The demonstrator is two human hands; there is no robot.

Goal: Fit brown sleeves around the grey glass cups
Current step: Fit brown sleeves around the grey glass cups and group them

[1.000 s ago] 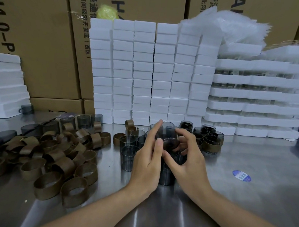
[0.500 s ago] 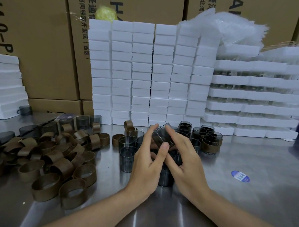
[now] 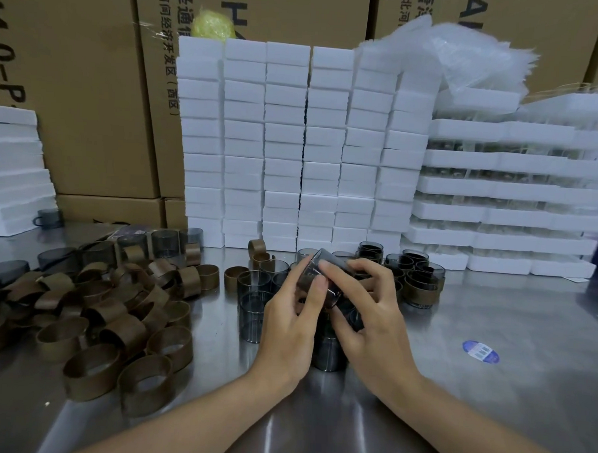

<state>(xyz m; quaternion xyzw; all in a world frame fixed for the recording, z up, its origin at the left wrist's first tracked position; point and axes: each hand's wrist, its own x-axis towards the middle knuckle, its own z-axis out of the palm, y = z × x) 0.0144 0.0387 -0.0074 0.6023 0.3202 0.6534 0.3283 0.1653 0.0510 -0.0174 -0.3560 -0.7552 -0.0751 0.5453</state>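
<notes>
Surveying from the left: a heap of brown sleeves (image 3: 92,306) lies on the steel table (image 3: 488,416), well to the left of the held cup. Bare grey glass cups (image 3: 254,286) stand upright just left of the held cup, some stacked in twos.

The left hand (image 3: 290,325) takes the held cup from its left, forefinger and thumb curled against the glass. The held cup (image 3: 328,257) is lifted clear of the table and tilted, with no sleeve visible on it. The right hand (image 3: 372,318) takes it from the right, forefinger laid over the top and thumb beneath; the remaining fingers are bent over the cups below.

Sleeved cups (image 3: 421,290) stand grouped near the held cup's right. A blue sticker (image 3: 480,351) lies further right and nearer the person. White foam blocks (image 3: 294,140) are stacked behind the held cup.
</notes>
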